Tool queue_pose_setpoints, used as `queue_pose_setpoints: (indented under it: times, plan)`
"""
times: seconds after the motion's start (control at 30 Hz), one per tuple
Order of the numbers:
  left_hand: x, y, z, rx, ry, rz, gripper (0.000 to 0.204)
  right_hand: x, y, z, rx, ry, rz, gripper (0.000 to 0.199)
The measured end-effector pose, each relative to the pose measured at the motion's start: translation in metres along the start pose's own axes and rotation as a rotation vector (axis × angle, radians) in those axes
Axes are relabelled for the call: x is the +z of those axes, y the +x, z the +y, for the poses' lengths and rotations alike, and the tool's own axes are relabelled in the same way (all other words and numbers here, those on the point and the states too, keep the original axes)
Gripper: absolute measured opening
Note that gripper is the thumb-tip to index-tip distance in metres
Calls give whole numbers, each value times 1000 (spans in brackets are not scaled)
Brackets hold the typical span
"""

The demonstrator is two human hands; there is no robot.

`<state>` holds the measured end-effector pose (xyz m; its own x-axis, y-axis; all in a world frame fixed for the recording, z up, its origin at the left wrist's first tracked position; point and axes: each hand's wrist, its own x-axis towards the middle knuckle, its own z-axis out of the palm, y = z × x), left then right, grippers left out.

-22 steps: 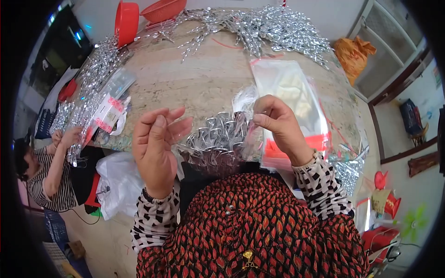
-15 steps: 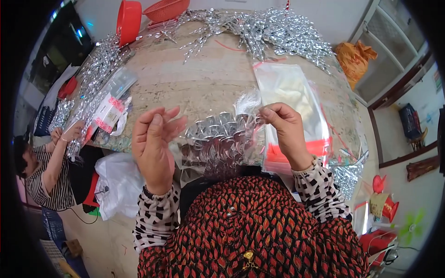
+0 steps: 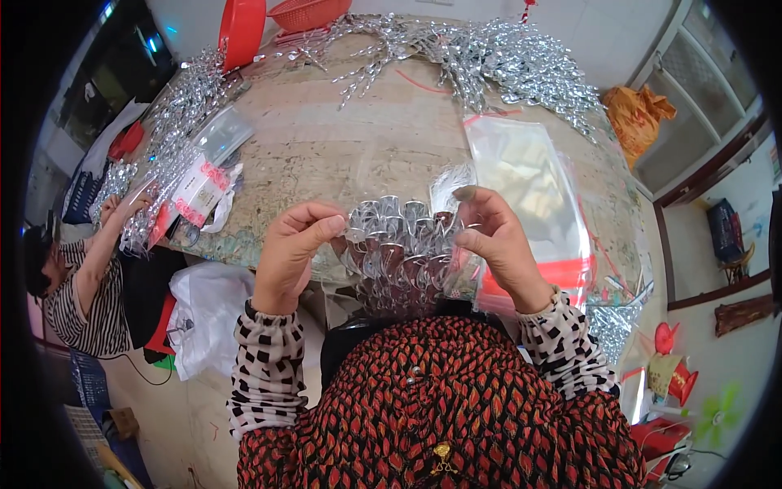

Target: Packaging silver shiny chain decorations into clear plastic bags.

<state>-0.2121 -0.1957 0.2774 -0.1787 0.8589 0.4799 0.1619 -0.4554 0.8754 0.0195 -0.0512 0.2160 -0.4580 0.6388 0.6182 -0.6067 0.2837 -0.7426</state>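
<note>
In front of me is a clear plastic bag (image 3: 399, 281) with shiny silver rounded pieces in overlapping rows inside it. My left hand (image 3: 295, 248) is closed, its thumb and fingers pinching the bag's left edge. On the opposite side, my right hand (image 3: 505, 248) grips the upper right edge, thumb toward me and index finger raised. Beside the right fingertips, a bundle of fine white strands (image 3: 450, 186) lies at the bag's top. The lower part of the bag hangs at the table's near edge, close to my body.
Flat clear bags with red strips (image 3: 529, 196) lie to the right on the worn table (image 3: 326, 134). Silver leaf sprays (image 3: 505, 61) cover the far side. A red basin (image 3: 242, 33) stands far left. At left, another person (image 3: 90, 293) handles silver strands.
My left hand, open and apart from the bag before, has moved right and closed on its left edge. My right hand has shifted its grip slightly, and the view has turned a little.
</note>
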Motion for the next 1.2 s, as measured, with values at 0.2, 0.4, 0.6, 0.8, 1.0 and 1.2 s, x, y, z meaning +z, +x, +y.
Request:
queue_pose_setpoints:
  times: [0.2,0.4,0.6,0.8,1.0,1.2]
  plan:
    - [14,6,16,-28,61,24,11,-15,-6,8,-40,-163,-13,27]
    - [-6,5,6,183,171,38,7,-17,-12,3,-47,-152,29,29]
    - [4,8,35,-9,150,-107,9,-18,-8,-7,-92,-134,-41,16]
    - [5,9,32,-11,273,-180,17,-18,-8,-16,-97,-156,-22,4]
    - [-15,11,24,136,342,-163,14,-21,-10,-18,-108,-146,14,1]
    - [-8,14,40,27,344,-126,12,-24,-7,-29,-102,-179,-81,5]
